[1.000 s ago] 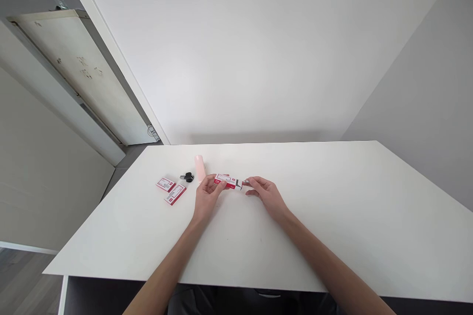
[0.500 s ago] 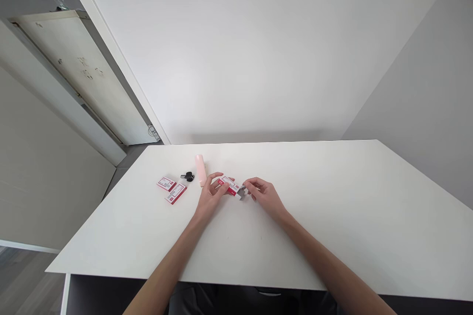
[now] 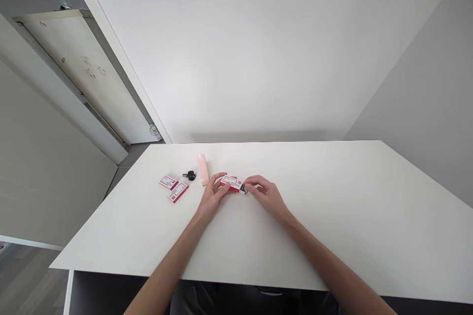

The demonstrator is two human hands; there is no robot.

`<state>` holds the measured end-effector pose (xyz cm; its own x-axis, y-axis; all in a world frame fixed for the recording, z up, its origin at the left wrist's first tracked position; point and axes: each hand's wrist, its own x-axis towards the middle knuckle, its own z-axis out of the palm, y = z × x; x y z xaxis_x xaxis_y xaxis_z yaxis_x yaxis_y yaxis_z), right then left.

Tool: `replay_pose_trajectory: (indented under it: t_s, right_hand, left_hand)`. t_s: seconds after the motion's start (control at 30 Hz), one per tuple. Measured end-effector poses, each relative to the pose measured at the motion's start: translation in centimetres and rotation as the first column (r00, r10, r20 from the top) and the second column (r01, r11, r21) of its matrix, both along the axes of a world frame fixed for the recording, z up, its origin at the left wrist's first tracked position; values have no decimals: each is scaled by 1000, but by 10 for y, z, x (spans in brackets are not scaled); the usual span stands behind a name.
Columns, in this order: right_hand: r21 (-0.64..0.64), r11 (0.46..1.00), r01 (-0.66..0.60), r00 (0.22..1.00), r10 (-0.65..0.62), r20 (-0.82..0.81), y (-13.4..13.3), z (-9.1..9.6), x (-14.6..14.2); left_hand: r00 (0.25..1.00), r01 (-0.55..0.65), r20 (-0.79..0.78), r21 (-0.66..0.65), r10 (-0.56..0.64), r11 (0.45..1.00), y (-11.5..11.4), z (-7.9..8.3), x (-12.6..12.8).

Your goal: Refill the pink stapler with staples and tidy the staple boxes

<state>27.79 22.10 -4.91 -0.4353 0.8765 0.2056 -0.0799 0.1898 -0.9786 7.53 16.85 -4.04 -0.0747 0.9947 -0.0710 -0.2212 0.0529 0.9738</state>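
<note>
A small red-and-white cardboard box (image 3: 232, 183) is held just above the white table, in the middle of the view. My left hand (image 3: 213, 196) grips its left end, thumb in front and fingers behind. The box's right end is open and looks dark inside. At that end my right hand (image 3: 266, 196) has thumb and forefinger pinched together; what lies between the fingertips, a flap or something inside, is too small to make out.
Left of my hands stand a pink cylindrical object (image 3: 203, 169) and a black key (image 3: 189, 175). Two more red-and-white boxes, one the back box (image 3: 169, 182) and one the front box (image 3: 178, 192), lie further left on the white table (image 3: 314, 216). A wall (image 3: 258, 59) rises behind.
The box has turned nearer to level, and its open end has swung up toward my right fingertips. My right hand stays pinched at that end. The view has shifted slightly.
</note>
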Motion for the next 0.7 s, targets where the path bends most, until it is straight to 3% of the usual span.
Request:
replay_pose_trajectory:
  t_s: [0.13,0.3,0.57,0.7]
  right_hand:
    - [-69,996,47,999,-47,-2,1,-5,-1]
    - [-230,973,-18,999,8,-43,2,-7,-1]
    - [-302,944,-132,988,100,-119,0,0,2]
    - [-260,950,-174,982,148,-118,-2,3,5]
  left_hand:
    - [1000,8,-18,-2,-8,1000,-1,2,1]
    - [999,46,-7,48,-45,998,-1,5,3]
    - [989,149,-19,-7,-149,989,-3,5,2]
    - [972,235,-26,0,-235,972,-4,6,3]
